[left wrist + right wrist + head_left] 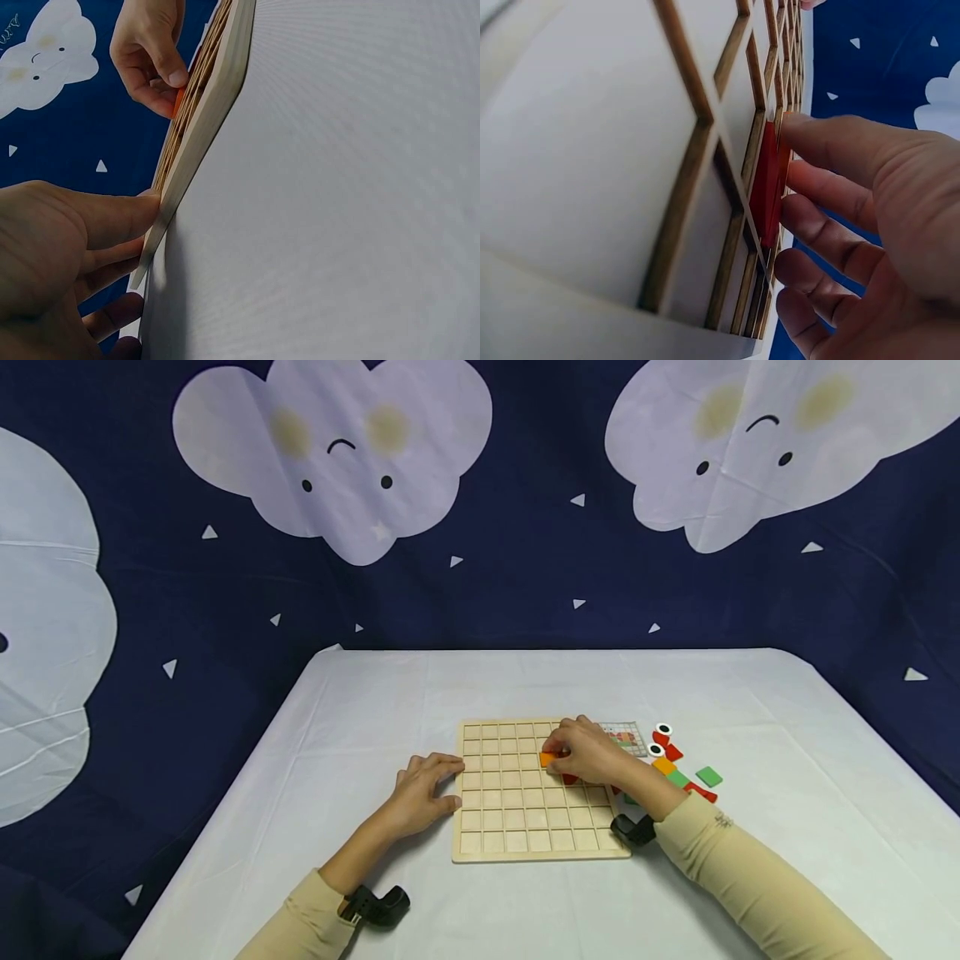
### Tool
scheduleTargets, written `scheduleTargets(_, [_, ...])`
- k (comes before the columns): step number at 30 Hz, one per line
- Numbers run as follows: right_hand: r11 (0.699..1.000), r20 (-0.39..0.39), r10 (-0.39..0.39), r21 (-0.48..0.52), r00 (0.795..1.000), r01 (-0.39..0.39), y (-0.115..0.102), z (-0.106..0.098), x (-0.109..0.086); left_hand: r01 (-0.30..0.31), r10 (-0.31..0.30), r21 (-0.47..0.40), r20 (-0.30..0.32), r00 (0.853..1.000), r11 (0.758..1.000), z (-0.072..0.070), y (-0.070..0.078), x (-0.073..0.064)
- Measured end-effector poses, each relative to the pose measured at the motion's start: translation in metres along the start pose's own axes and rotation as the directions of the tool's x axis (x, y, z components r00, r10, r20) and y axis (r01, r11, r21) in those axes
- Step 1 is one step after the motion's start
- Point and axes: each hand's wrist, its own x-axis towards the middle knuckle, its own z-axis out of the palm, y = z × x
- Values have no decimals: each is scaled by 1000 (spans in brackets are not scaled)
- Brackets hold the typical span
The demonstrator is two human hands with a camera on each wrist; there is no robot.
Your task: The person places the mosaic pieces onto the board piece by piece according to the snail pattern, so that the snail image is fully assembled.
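Note:
A wooden grid board [514, 818] lies flat on the white table, most of its square cells bare. My right hand [592, 753] pinches an orange square tile [548, 760] between thumb and fingers, over a cell in the board's upper right part. Beside that tile a red piece [763, 180] sits in the grid, partly covered by the hand in the head view. At the board's left edge, my left hand [417, 795] touches the rim with its thumb and extended fingers. The left wrist view shows the left thumb [124, 217] against the wooden edge.
Right of the board lie loose pieces: an orange tile [663, 766], green tile [708, 776], red pieces [674, 752] and white eye discs [663, 728]. A printed pattern card [633, 739] is partly behind the right hand. A dark cloud-patterned cloth [525, 585] hangs behind the table.

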Motion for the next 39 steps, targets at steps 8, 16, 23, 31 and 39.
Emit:
scheduleTargets(8, [1000,-20,1,-29,1000,-1,-1,2,2,-2,2,0,-2,1000,1000,0,-1,0])
scheduleTargets(16, [999,-55,-9,-31,998,7,2,-4,-2,-6,6,2,-6,1000,1000,1,-1,0])
scheduleTargets(23, [992,-105,117,54,988,-111,23,-26,-24,-6,6,9,-8,1000,1000,1,0,1])
scheduleTargets(31, [973,-149,233,45,961,-228,56,-43,-58,-6,6,16,-9,1000,1000,0,-1,1])
scheduleTargets(39, [955,-162,292,-9,943,-297,74,-44,-84,-1,1,12,-5,1000,1000,0,-2,1])
